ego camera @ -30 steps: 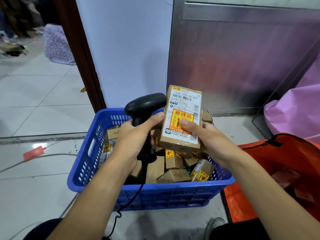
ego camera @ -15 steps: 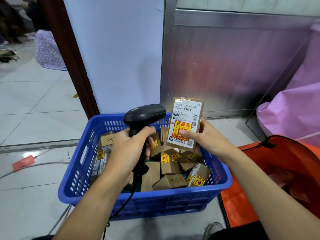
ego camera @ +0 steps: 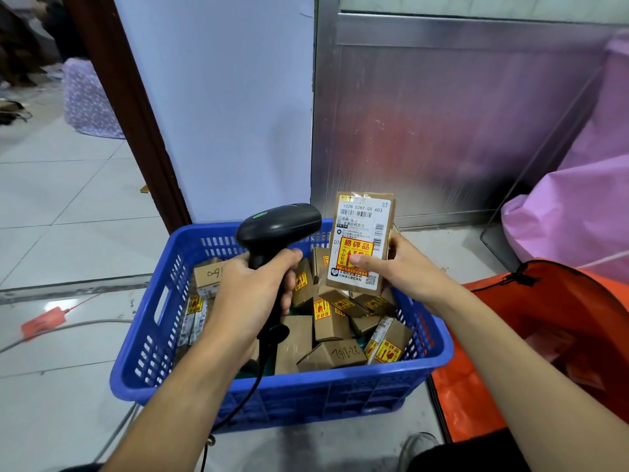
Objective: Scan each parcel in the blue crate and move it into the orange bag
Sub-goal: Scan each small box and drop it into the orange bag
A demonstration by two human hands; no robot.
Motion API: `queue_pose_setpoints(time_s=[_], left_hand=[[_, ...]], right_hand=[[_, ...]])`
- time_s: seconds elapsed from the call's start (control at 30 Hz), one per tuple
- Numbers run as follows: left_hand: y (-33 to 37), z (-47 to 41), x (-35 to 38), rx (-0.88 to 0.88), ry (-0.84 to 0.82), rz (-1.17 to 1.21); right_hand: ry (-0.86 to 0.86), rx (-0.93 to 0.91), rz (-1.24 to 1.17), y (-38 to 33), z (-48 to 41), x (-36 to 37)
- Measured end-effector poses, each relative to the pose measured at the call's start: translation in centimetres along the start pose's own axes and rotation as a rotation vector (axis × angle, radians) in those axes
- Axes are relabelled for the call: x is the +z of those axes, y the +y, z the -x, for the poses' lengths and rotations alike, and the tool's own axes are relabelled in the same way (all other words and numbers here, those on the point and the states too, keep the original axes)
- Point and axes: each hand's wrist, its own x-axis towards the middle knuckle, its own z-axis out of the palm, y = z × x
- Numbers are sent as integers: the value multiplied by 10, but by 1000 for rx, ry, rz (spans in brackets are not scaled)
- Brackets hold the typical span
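A blue crate (ego camera: 146,338) on the tiled floor holds several small brown cardboard parcels (ego camera: 326,321) with yellow-red stickers. My left hand (ego camera: 252,287) grips the handle of a black barcode scanner (ego camera: 277,228), whose head points right. My right hand (ego camera: 398,267) holds a flat brown parcel (ego camera: 360,233) upright above the crate, label facing me, thumb on its red-yellow sticker. The scanner head sits just left of the parcel. The orange bag (ego camera: 551,321) lies open at the right of the crate.
A pink plastic sack (ego camera: 578,212) stands behind the orange bag against a metal wall panel (ego camera: 442,114). The scanner cable (ego camera: 238,407) hangs down over the crate's front. A grey cable and a red tag (ego camera: 42,323) lie on the floor at left.
The held parcel and the scanner have dropped lower in view, nearer the crate. The parcel has moved slightly right, away from the scanner head; both grips are unchanged.
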Motion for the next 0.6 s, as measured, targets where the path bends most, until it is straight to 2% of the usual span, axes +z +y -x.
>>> queue_pose_setpoints(time_s=[0.33, 0.6], left_hand=[[0, 1, 1, 3, 5, -4], [1, 3, 3, -15, -54, -13]], right_hand=[[1, 6, 4, 5, -2, -2], [-12, 3, -18, 9, -5, -4]])
